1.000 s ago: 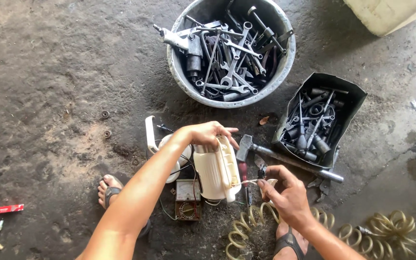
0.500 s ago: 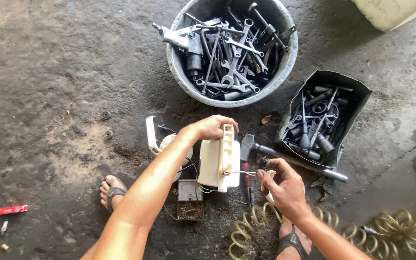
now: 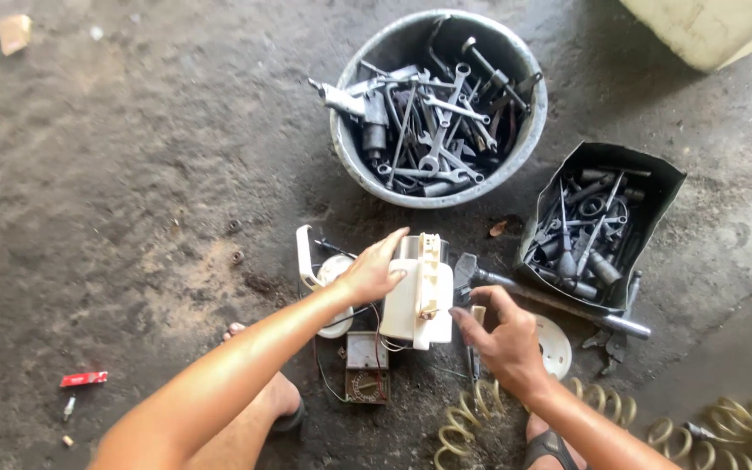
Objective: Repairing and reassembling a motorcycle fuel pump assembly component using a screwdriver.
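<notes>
A white plastic housing (image 3: 418,300) stands on the concrete floor in front of me. My left hand (image 3: 374,271) lies on its upper left side and grips it, fingers stretched toward its top. To the right of the housing, my right hand (image 3: 500,338) has thumb and fingers pinched on what looks like a thin tool (image 3: 473,335) close to the lower right edge. Below the housing lies a small meter (image 3: 365,365) with thin wires running up to it.
A metal bucket (image 3: 350,165) full of wrenches stands behind, and a black box (image 3: 659,178) of sockets and tools at right. A hammer (image 3: 559,305), white round parts (image 3: 557,346) (image 3: 334,271), coiled yellow hose (image 3: 463,426) and my sandalled feet (image 3: 285,409) surround the work.
The white housing has been turned and set more upright. My left hand slid to its left side, and my right hand moved up closer to its right edge.
</notes>
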